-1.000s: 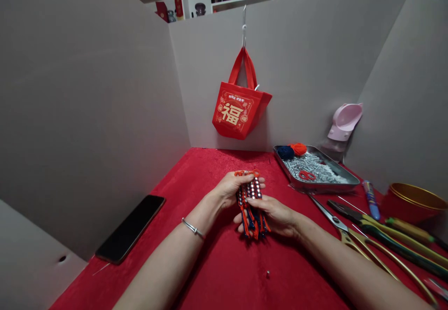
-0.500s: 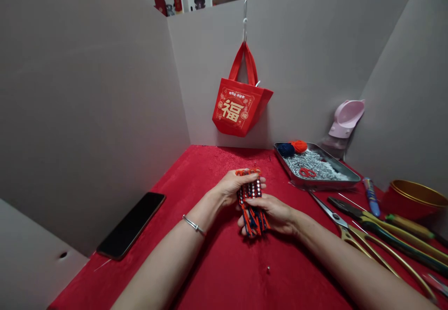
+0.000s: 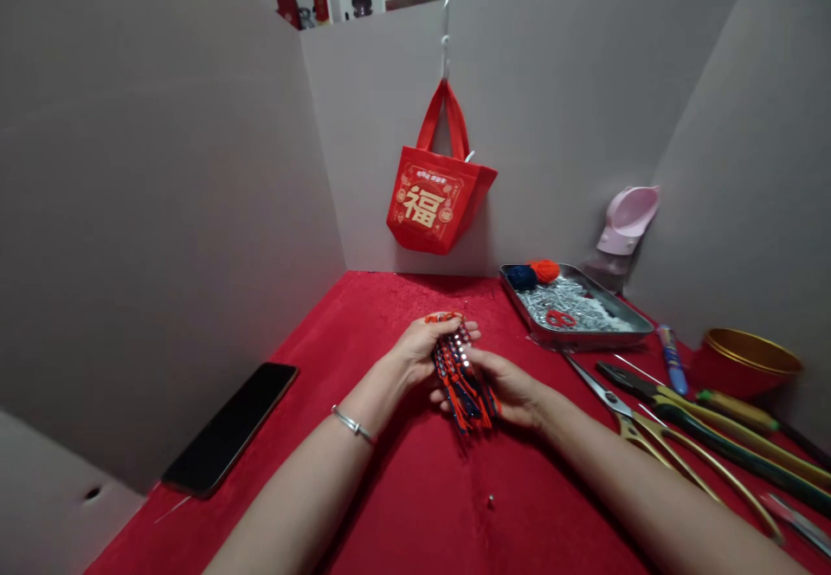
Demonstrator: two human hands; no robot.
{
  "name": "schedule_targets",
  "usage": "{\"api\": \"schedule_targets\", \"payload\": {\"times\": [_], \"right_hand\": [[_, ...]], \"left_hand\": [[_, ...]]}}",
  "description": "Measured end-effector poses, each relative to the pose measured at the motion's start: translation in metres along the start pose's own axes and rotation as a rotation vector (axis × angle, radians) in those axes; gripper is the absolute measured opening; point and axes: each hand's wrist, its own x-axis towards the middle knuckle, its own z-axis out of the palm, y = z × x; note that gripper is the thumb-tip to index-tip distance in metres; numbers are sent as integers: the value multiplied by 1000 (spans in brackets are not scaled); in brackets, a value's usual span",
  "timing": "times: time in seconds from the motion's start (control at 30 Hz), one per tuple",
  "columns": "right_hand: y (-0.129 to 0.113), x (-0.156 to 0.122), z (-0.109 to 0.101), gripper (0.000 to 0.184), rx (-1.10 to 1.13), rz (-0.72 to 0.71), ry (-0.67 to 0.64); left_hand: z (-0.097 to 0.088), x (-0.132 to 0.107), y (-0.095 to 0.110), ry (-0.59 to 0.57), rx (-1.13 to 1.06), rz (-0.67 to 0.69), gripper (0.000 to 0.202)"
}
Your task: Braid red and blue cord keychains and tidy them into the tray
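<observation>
Above the middle of the red cloth is a knotted orange and navy yarn piece (image 3: 454, 374) with rows of shiny silver beads and loose fringe ends hanging toward me. My left hand (image 3: 419, 350) pinches its upper end, thumb on top and fingers beneath. At the right edge of the piece, my right hand (image 3: 507, 382) holds it with the thumb on the beaded part; its fingers pass under and their tips show on the left side. One tiny silver bead (image 3: 491, 501) lies on the cloth nearer to me.
A metal tray (image 3: 577, 343) at the back right holds silver bits, yarn balls and small red scissors. Large gold-handled scissors (image 3: 614, 402), pliers (image 3: 675, 400) and a gold-rimmed red bowl (image 3: 731, 371) are at right. A phone (image 3: 230, 432) lies left; a red bag (image 3: 436, 198) hangs behind.
The yarn piece has tilted, its fringe spreading a little more. My right thumb has shifted up toward the beads' right edge. The whole view has moved slightly.
</observation>
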Motion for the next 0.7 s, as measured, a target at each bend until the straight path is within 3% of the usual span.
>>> {"api": "schedule_targets", "payload": {"times": [0.1,0.2,0.37,0.57,0.7], "right_hand": [[5,2,5,18,-100,-3,69],[3,1,6,13,-185,26,57],[-6,-5,4,18,-438,-68,12],[-7,-8,8,24,-435,-67,-14],[-12,-11,10,32,-485,-138,8]], "left_hand": [[6,-1,-3,74,25,45,7],[7,0,-2,68,35,3,7],[7,0,2,33,9,-63,9],[14,-4,7,33,23,-93,15],[18,-7,11,51,-37,-67,14]]}}
